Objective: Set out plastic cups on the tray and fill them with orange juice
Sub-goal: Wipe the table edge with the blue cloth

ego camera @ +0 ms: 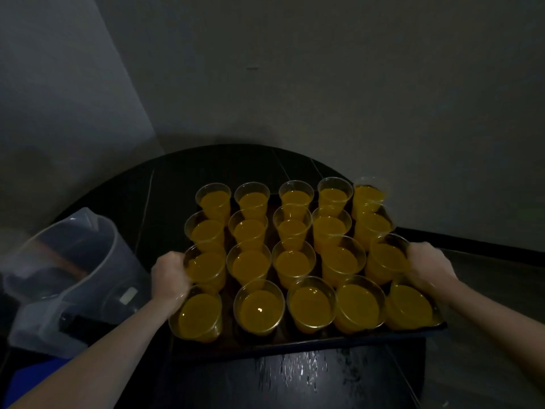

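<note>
A dark rectangular tray [295, 345] carries several clear plastic cups [259, 308] in rows, each filled with orange juice. My left hand [169, 274] grips the tray's left edge, partly behind the nearest cups. On the opposite side, my right hand [429, 267] grips the right edge. The tray tilts slightly, its right side higher. The tray's side rims are hidden by cups and hands.
A dark round table [177, 184] lies under the tray, set against a grey wall. A clear plastic pitcher [67, 261] with no juice visible in it stands at the left, near my left forearm. Something blue [44, 376] shows at the lower left.
</note>
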